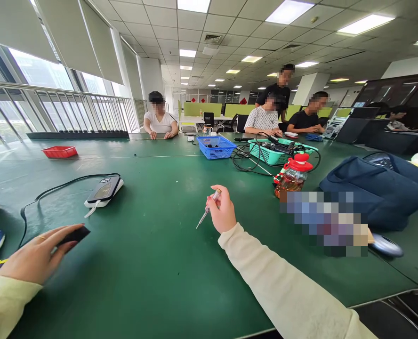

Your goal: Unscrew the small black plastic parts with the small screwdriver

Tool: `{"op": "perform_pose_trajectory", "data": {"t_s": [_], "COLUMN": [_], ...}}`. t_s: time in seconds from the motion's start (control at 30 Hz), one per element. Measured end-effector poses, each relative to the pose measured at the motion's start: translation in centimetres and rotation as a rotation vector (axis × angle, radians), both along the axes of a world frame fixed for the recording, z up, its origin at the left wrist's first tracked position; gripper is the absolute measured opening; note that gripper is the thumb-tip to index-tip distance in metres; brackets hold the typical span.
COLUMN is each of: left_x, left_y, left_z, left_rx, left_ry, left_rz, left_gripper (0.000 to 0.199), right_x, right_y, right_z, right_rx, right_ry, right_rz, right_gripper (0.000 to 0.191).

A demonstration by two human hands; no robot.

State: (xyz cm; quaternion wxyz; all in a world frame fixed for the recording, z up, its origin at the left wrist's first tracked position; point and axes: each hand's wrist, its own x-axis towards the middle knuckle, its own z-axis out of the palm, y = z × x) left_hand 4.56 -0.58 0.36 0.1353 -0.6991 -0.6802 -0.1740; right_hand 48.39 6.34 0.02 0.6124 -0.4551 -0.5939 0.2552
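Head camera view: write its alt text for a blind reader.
A right hand holds a slim screwdriver, tip angled down over a green table, while the left hand grips a flat black piece. Beyond are a phone, a red-lidded bottle, a blue basket, a teal basket and other people.

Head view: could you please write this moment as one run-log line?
left hand: holds dark piece | right hand: holds screwdriver | blue basket: on green table

On the table (159, 282), a phone (105, 188) lies beyond the left hand (34, 254) and nearer than a tray (60, 152), while right of the screwdriver (203, 218) in the right hand (223, 210) a bottle (290, 182) stands left of a bag (364, 188) and before a basket (270, 157) of cables (283, 147).
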Motion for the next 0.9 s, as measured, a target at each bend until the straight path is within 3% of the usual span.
{"op": "perform_pose_trajectory", "data": {"t_s": [0.07,0.17,0.27,0.4,0.5,0.63,0.9], "left_x": [4.1,10.9,16.7,21.5,23.6,25.2,25.1], "left_y": [-1.1,-2.2,-1.2,2.5,4.9,6.3,6.9], "left_z": [1.4,3.1,3.5,2.2,0.5,-1.2,-2.3], "left_rx": [-0.009,0.035,-0.015,-0.144,-0.188,-0.208,-0.223], "left_ry": [0.004,-0.081,-0.125,-0.179,-0.218,-0.257,-0.34], "left_rz": [-0.259,-0.499,-0.612,-0.63,-0.598,-0.629,-0.707], "left_gripper": [0.034,0.034,0.031,0.032,0.038,0.039,0.033], "right_x": [0.0,-0.1,-0.1,0.0,0.1,0.1,-0.5], "right_y": [0.0,0.0,0.2,0.6,0.7,0.4,-0.3], "right_z": [0.1,0.2,0.3,0.4,0.4,0.3,0.4], "right_rx": [0.009,0.013,-0.004,-0.06,-0.053,0.007,0.102], "right_ry": [-0.003,0.019,0.116,0.289,0.343,0.288,0.108], "right_rz": [-0.01,-0.001,0.026,0.038,0.041,0.04,0.081], "right_gripper": [0.026,0.028,0.029,0.03,0.027,0.025,0.023]}}
